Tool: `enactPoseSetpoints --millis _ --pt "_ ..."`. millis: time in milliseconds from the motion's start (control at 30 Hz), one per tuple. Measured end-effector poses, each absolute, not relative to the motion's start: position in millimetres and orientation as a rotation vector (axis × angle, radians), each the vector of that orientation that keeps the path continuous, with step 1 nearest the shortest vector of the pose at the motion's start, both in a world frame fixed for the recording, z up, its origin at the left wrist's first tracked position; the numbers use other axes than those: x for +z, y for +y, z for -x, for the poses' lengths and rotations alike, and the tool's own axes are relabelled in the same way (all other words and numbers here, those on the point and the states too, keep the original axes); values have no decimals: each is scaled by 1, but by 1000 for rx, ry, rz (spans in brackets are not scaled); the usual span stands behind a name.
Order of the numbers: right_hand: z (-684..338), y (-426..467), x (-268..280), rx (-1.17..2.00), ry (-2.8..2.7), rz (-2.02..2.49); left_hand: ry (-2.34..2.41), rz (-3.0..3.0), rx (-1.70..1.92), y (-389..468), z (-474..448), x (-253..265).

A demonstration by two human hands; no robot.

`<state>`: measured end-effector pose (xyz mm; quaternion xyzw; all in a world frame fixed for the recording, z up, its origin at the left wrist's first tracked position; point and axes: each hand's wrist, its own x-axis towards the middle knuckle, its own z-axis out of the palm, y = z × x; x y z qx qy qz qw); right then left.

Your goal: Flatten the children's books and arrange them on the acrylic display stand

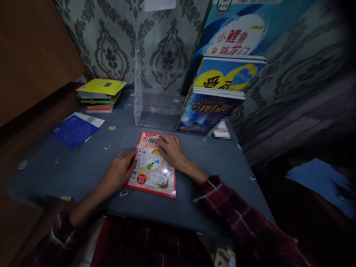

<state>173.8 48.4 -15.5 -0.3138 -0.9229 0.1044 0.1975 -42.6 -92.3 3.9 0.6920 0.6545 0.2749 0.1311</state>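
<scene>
A thin picture book (155, 172) with a red border and a cartoon drawing on its cover lies on the table in front of me. At its left edge is my left hand (118, 172), its fingers and thumb stretched towards the cover and a little apart. My right hand (174, 152) lies across the upper right of the book, fingers spread over the cover and hiding part of the title. Both hands look slightly blurred.
A clear acrylic rack (139, 85) stands behind the book, with a dark blue book (210, 111) and a blue-yellow book (230, 72) upright at its right. Back left is a book stack (101, 87); nearer lies a blue booklet (76, 130). A patterned cloth covers the table (222, 159).
</scene>
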Motion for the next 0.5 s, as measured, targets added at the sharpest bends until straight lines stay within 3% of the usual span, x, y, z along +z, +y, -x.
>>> enactPoseSetpoints --millis 267,500 --pt "-221 -11 -43 199 -2503 1099 1707 -1118 1124 -65 56 9" --pt "-218 -8 -48 287 -2453 1088 1497 -823 990 -52 47 22"
